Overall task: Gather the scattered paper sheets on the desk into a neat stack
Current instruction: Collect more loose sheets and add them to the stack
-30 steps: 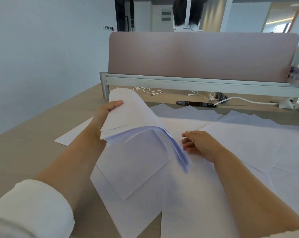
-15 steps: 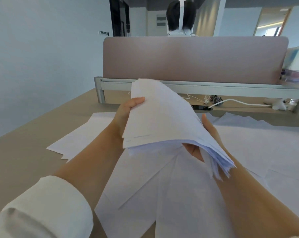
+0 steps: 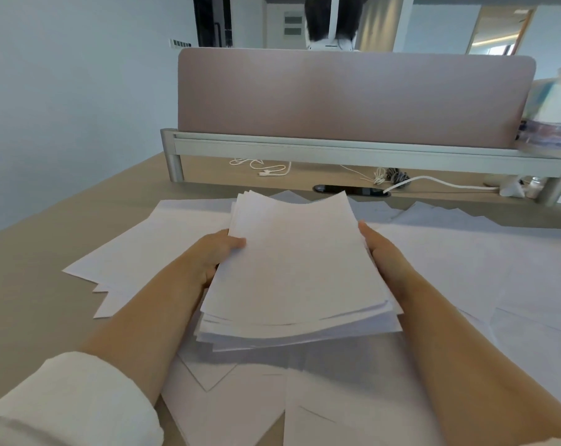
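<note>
Paper stack (image 3: 292, 268): levelled and lowered since half a second ago, no longer tilted up in front of divider panel (image 3: 353, 98); now near-flat just above loose sheets (image 3: 150, 249) in middle of surface (image 3: 31, 284), near edges fanned and uneven. Left hand (image 3: 214, 259) pinching stack's left edge, thumb on top, fingers underneath. Right hand (image 3: 382, 255) against right edge, thumb straight along it; fingers hidden, cannot tell grip. Loose sheets spread from left part of surface to right edge and down to near edge. Bare surface along left edge and far-left corner; cables (image 3: 266, 169) under panel at far edge.
</note>
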Action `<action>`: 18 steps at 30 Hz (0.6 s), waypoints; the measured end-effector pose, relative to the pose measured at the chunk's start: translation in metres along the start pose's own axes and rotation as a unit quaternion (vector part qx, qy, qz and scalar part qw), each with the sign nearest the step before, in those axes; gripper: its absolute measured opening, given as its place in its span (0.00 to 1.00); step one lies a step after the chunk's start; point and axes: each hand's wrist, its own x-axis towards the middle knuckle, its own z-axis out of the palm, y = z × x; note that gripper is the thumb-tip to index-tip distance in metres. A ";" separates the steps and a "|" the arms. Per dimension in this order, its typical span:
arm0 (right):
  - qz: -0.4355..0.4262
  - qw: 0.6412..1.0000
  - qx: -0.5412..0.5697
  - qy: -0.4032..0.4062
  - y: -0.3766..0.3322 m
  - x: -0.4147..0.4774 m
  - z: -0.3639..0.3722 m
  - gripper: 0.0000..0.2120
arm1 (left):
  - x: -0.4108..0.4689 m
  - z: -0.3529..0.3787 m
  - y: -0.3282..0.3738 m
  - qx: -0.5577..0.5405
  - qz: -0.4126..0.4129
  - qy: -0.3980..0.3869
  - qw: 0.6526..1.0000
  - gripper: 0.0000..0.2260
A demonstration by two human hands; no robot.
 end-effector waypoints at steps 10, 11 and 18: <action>0.027 0.968 -0.231 0.094 -0.030 -0.020 -0.009 0.13 | -0.024 0.010 0.031 -0.016 0.052 -0.049 0.997 0.07; 0.016 0.961 -0.246 0.125 -0.037 -0.023 -0.017 0.12 | -0.027 0.018 0.037 -0.015 0.050 -0.065 0.997 0.08; 0.011 0.952 -0.071 0.296 -0.056 -0.060 -0.074 0.05 | -0.009 0.097 0.056 -0.023 -0.022 -0.143 0.989 0.05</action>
